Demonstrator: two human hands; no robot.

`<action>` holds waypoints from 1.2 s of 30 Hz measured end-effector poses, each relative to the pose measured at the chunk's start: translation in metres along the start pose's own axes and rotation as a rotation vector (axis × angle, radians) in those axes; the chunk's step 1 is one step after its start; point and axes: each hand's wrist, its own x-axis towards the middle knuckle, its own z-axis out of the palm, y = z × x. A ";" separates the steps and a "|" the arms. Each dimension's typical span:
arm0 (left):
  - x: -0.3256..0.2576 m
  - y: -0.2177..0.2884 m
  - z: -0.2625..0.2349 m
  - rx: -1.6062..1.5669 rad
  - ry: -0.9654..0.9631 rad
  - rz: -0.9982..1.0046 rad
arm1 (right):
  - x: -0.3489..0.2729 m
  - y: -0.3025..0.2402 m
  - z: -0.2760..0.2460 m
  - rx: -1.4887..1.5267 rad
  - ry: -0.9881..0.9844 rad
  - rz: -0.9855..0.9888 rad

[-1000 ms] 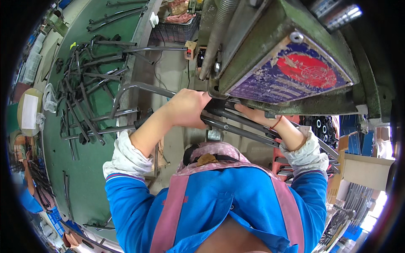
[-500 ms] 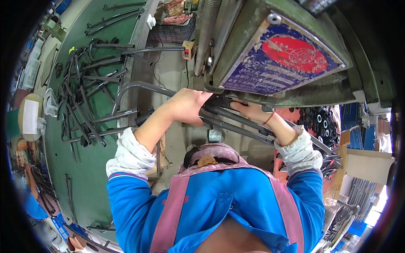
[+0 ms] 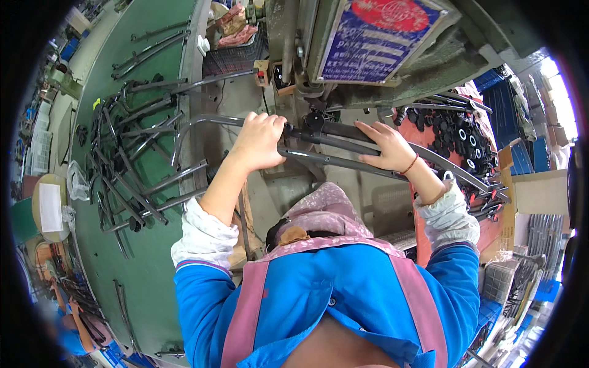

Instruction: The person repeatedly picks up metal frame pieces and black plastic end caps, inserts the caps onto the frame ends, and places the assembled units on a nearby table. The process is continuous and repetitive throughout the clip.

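Tubular frame (image 3: 334, 141) lies before the green machine (image 3: 429, 78), its long axis running left to right; the left hand (image 3: 261, 141) is closed round its tubing, the right hand (image 3: 392, 148) half-closed astride it, the dark joint (image 3: 315, 121) between both grips, nearer the left

Here's the blue plate (image 3: 362, 52) up top on the green machine (image 3: 442, 73), w/ a red oval emblem (image 3: 396, 13), rows of white lettering below, some caps legible, rest blurry; far L, white sheet (image 3: 51, 207) on a rounded board (image 3: 51, 179), any txt too small.
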 end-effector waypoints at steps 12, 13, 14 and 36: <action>0.001 0.001 -0.004 -0.006 -0.027 0.012 | 0.000 -0.006 -0.004 0.117 -0.034 0.073; 0.004 0.004 -0.006 -0.005 -0.046 0.013 | 0.000 -0.006 -0.005 0.117 -0.032 0.075; 0.002 0.004 -0.009 -0.017 -0.055 -0.011 | 0.000 -0.008 -0.006 0.116 -0.030 0.078; -0.017 0.144 0.042 -0.203 -0.398 0.234 | -0.182 -0.003 -0.005 0.172 -0.150 0.262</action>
